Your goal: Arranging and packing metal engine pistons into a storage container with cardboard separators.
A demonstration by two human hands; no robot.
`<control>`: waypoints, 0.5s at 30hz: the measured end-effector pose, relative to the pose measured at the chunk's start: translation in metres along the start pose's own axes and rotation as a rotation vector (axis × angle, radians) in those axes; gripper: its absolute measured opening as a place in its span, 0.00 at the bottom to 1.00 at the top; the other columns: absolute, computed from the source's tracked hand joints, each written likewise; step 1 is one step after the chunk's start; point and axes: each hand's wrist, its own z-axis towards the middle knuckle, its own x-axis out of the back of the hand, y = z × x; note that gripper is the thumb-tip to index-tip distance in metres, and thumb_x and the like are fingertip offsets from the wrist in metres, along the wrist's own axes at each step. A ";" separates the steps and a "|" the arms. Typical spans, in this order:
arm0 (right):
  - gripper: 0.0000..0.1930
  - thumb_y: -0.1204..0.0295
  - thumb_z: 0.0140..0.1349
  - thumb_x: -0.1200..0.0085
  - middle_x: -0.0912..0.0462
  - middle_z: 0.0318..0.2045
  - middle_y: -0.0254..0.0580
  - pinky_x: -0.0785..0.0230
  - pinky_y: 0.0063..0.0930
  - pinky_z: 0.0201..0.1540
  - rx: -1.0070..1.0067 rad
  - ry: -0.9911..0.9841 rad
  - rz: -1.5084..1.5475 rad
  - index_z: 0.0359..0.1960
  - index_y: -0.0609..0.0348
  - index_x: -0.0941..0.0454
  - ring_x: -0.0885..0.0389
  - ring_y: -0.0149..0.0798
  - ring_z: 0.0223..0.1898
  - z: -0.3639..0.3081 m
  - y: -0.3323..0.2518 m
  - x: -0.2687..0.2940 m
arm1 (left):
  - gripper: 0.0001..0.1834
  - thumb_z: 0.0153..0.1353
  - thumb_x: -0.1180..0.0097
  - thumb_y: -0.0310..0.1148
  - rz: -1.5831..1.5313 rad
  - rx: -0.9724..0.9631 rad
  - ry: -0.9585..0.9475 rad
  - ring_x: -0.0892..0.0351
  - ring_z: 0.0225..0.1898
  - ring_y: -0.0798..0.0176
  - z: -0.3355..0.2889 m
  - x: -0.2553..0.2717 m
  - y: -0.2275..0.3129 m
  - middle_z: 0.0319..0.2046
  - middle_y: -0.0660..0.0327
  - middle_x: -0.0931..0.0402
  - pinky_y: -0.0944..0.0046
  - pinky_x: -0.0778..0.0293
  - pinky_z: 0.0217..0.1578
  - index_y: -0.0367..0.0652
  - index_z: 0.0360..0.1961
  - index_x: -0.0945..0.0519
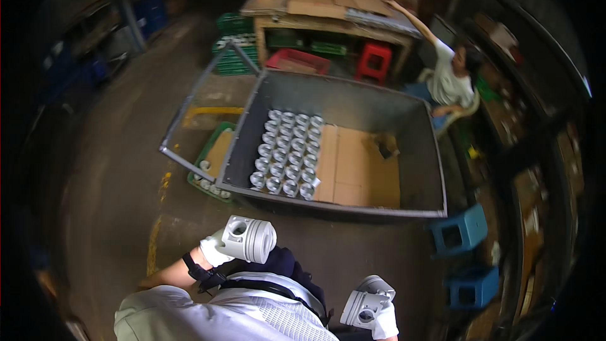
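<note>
My left hand (214, 250), in a white glove, is closed around a silver-grey metal piston (251, 239) with a round pin hole and ring grooves. My right hand (386, 323), also gloved, grips another piston (361, 308) low beside my body. A second rounded metal part shows above that one; I cannot tell whether it is a separate piston. In front of me stands a large grey metal cart (334, 207). Several pistons (291, 156) stand upright in rows in its left half, on cardboard (350, 167). Neither hand touches the cart.
The cart's tubular handle (169, 136) juts left, over a green crate (209, 159) with metal parts. Blue stools (466, 230) stand at right. Beyond the cart, a seated person (451, 72) reaches to a wooden workbench (334, 23), near a red stool (374, 62). A dark object (385, 145) lies in the cart.
</note>
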 end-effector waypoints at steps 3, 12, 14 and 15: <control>0.13 0.73 0.67 0.58 0.20 0.40 0.38 0.25 0.25 0.44 0.062 -0.200 -0.135 0.51 0.62 0.28 0.20 0.32 0.41 0.074 -0.031 -0.006 | 0.11 0.62 0.47 0.31 0.168 -0.131 0.138 0.19 0.39 0.65 -0.003 -0.012 -0.004 0.39 0.61 0.20 0.67 0.23 0.42 0.40 0.44 0.22; 0.16 0.76 0.67 0.57 0.24 0.44 0.39 0.28 0.25 0.49 0.159 -0.471 -0.433 0.55 0.63 0.33 0.24 0.33 0.45 0.194 -0.093 -0.030 | 0.08 0.55 0.42 0.32 0.648 -0.195 0.320 0.19 0.33 0.65 0.025 -0.048 0.011 0.33 0.64 0.20 0.69 0.24 0.35 0.44 0.36 0.20; 0.16 0.77 0.66 0.57 0.25 0.45 0.39 0.29 0.25 0.50 0.102 -0.432 -0.509 0.56 0.63 0.34 0.25 0.33 0.46 0.190 -0.099 -0.012 | 0.08 0.46 0.43 0.30 0.746 -0.178 0.227 0.22 0.28 0.62 0.066 -0.050 0.048 0.27 0.64 0.23 0.67 0.27 0.28 0.46 0.30 0.22; 0.17 0.77 0.66 0.57 0.25 0.45 0.39 0.29 0.25 0.51 0.050 -0.409 -0.533 0.56 0.63 0.34 0.26 0.33 0.47 0.185 -0.105 -0.005 | 0.07 0.46 0.45 0.29 1.079 -0.345 0.067 0.24 0.26 0.62 0.094 -0.047 0.069 0.26 0.64 0.24 0.66 0.27 0.26 0.47 0.29 0.23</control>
